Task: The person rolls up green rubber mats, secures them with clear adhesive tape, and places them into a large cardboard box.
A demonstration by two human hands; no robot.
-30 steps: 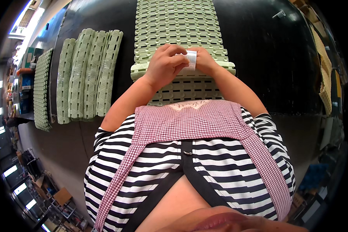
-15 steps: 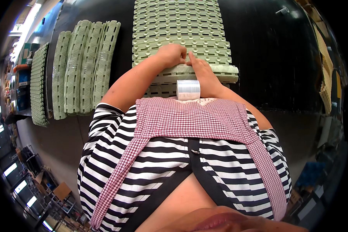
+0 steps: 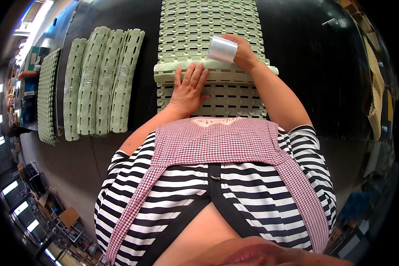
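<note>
A light green slotted plastic mat [image 3: 208,20] lies on the black table, its upper side dotted with round studs. Across it runs a folded or rolled part of the mat [image 3: 166,72], with more slotted mat on the near side. My left hand [image 3: 188,91] rests flat on this roll, fingers spread. Just beyond the roll, my right hand [image 3: 244,52] grips a roll of clear film or tape [image 3: 222,48] above the studded surface. Whether a strip of film runs from it to the mat, I cannot tell.
Several green mat rolls [image 3: 104,82], some with shiny clear wrap, lie side by side on the left. A studded mat piece [image 3: 48,95] leans by the table's left edge. A small pale tube [image 3: 330,22] lies far right, with cardboard [image 3: 371,84] along the right side.
My right hand has moved away from me with the film roll, to beyond the mat roll. The left hand has drawn back and now lies spread on the mat roll.
</note>
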